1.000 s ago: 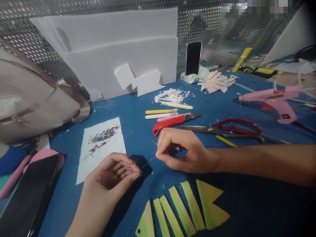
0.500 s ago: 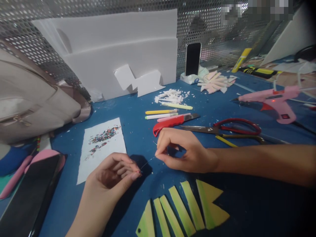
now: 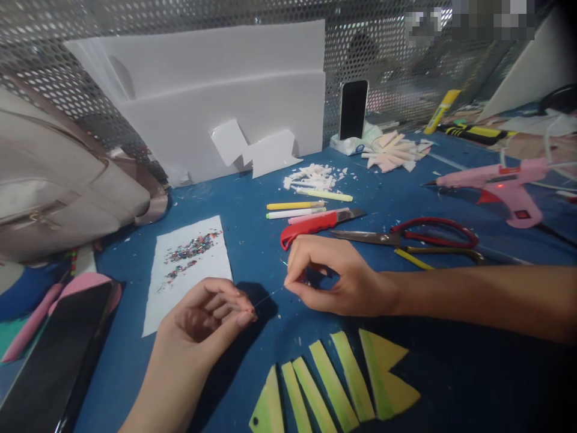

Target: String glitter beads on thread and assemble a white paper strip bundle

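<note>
Above the blue table [image 3: 252, 252], a thread [image 3: 269, 296] runs taut between pinched fingertips: left hand [image 3: 205, 313] at its 8 o'clock end, right hand [image 3: 336, 278] at 2 o'clock, steadying it.

head view | worn on head | faces forward and down | close over blue table [image 3: 252, 240]

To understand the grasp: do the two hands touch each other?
Apart. The head view shows blue table between the left hand and the right hand; only a thin strand bridges the gap.
</note>
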The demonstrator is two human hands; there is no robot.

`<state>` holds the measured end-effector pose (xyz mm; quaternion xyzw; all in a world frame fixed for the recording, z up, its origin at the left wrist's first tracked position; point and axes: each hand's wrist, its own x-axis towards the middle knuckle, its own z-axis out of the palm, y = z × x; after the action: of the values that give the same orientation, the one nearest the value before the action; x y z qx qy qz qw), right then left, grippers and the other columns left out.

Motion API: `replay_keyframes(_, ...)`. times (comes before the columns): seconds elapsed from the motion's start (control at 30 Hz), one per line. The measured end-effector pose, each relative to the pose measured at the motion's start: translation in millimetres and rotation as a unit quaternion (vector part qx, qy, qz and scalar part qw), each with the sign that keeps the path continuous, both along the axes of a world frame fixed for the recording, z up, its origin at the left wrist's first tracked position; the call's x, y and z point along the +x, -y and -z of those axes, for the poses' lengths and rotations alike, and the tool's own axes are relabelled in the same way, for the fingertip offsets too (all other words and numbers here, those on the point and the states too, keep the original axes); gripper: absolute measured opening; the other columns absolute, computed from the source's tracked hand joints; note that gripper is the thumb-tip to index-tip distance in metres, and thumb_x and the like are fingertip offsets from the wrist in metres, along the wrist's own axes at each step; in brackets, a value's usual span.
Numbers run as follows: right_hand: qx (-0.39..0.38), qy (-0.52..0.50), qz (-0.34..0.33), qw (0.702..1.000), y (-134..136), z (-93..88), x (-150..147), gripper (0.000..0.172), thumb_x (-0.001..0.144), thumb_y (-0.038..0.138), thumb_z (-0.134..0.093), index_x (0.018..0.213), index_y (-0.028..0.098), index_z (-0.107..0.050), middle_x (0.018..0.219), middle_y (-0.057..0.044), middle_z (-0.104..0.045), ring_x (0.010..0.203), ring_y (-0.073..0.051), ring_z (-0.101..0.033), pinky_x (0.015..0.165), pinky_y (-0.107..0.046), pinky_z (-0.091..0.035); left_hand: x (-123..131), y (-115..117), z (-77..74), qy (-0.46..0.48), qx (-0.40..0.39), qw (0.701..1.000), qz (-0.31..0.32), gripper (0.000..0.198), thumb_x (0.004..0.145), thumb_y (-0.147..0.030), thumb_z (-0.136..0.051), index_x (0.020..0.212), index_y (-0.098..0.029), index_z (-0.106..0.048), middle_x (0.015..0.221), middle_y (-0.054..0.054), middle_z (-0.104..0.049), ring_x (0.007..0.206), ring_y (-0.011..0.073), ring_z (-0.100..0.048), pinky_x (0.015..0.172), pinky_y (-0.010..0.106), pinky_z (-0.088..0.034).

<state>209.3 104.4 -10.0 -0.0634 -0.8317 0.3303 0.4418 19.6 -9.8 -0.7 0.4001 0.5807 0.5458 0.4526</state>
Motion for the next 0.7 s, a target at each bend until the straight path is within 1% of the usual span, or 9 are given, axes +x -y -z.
replay_keyframes(0.13, -0.001, 0.020, -0.004, 1.000, -0.1, -1.2, -0.2, 0.011, 0.085, 0.007, -0.060, 0.080, 0.016, -0.056, 0.074, 0.000, -0.058, 0.069, -0.010, -0.051, 0.066, -0.025, -0.044, -2.5, -1.0, 0.7, 0.006, 0.002, 1.000, -0.001, 0.013, 0.077, -0.015, -0.072, 0.080, -0.023, -0.062, 0.071, -0.004, -0.065, 0.067, 0.0084, -0.061, 0.066, 0.015, -0.051)
replay_keyframes(0.27, -0.005, 0.039, -0.015, 0.999, 0.0, -2.0, -0.1, 0.011, 0.085, 0.008, -0.060, 0.079, 0.016, -0.055, 0.075, 0.000, -0.058, 0.068, -0.009, -0.052, 0.065, -0.024, -0.044, -2.5, -0.7, 0.1, 0.008, 0.001, 1.000, -0.001, 0.011, 0.078, -0.019, -0.073, 0.080, -0.024, -0.063, 0.072, -0.004, -0.065, 0.068, 0.0089, -0.060, 0.066, 0.015, -0.051)
replay_keyframes(0.33, -0.006, 0.052, -0.017, 0.998, -0.1, -2.2, 0.2, 0.010, 0.085, 0.009, -0.060, 0.079, 0.016, -0.056, 0.075, 0.000, -0.059, 0.068, -0.010, -0.052, 0.065, -0.024, -0.044, -1.6, 0.0, -1.1, -0.004, 0.000, 1.000, -0.001, 0.010, 0.078, -0.021, -0.073, 0.079, -0.025, -0.064, 0.074, -0.004, -0.065, 0.068, 0.0088, -0.060, 0.067, 0.015, -0.051)
replay_keyframes(0.4, 0.002, 0.066, -0.016, 0.998, -0.4, -2.2, 0.4, 0.010, 0.086, 0.009, -0.060, 0.079, 0.016, -0.056, 0.075, 0.000, -0.060, 0.068, -0.010, -0.052, 0.065, -0.024, -0.044, -1.7, 1.1, -1.5, -0.037, -0.005, 0.999, -0.001, 0.008, 0.079, -0.022, -0.073, 0.077, -0.025, -0.066, 0.073, -0.004, -0.065, 0.068, 0.0090, -0.061, 0.068, 0.015, -0.052)
replay_keyframes(0.47, 0.020, 0.085, -0.017, 0.996, -0.6, -1.8, 0.5, 0.009, 0.086, 0.010, -0.060, 0.079, 0.016, -0.057, 0.076, 0.000, -0.061, 0.069, -0.010, -0.052, 0.066, -0.024, -0.043, -3.4, 2.3, -0.3, -0.082, -0.007, 0.997, 0.012, 0.007, 0.079, -0.024, -0.074, 0.078, -0.025, -0.067, 0.073, -0.003, -0.066, 0.067, 0.0096, -0.063, 0.066, 0.015, -0.052)
replay_keyframes(0.53, 0.047, 0.111, -0.023, 0.992, -0.5, -1.0, 0.7, 0.009, 0.086, 0.011, -0.061, 0.080, 0.016, -0.058, 0.077, 0.000, -0.063, 0.071, -0.010, -0.052, 0.067, -0.024, -0.042, -5.8, 3.4, 2.3, -0.116, -0.001, 0.992, 0.044, 0.007, 0.078, -0.024, -0.075, 0.079, -0.025, -0.068, 0.073, -0.003, -0.068, 0.066, 0.0105, -0.065, 0.064, 0.015, -0.053)
replay_keyframes(0.6, 0.080, 0.136, -0.028, 0.987, -0.1, 0.0, 0.8, 0.008, 0.088, 0.013, -0.061, 0.081, 0.016, -0.059, 0.077, 0.001, -0.063, 0.073, -0.011, -0.052, 0.068, -0.024, -0.040, -6.9, 3.9, 4.8, -0.128, 0.002, 0.989, 0.069, 0.007, 0.078, -0.023, -0.075, 0.079, -0.025, -0.069, 0.074, -0.003, -0.071, 0.068, 0.0109, -0.067, 0.065, 0.016, -0.054)
replay_keyframes(0.7, 0.132, 0.152, -0.024, 0.979, 0.9, 0.9, 0.8, 0.008, 0.091, 0.017, -0.059, 0.083, 0.017, -0.061, 0.078, 0.001, -0.064, 0.075, -0.012, -0.050, 0.067, -0.025, -0.038, -4.2, 2.8, 6.2, -0.129, -0.008, 0.989, 0.070, 0.008, 0.077, -0.020, -0.075, 0.077, -0.024, -0.068, 0.072, -0.004, -0.070, 0.068, 0.0103, -0.067, 0.066, 0.015, -0.054)
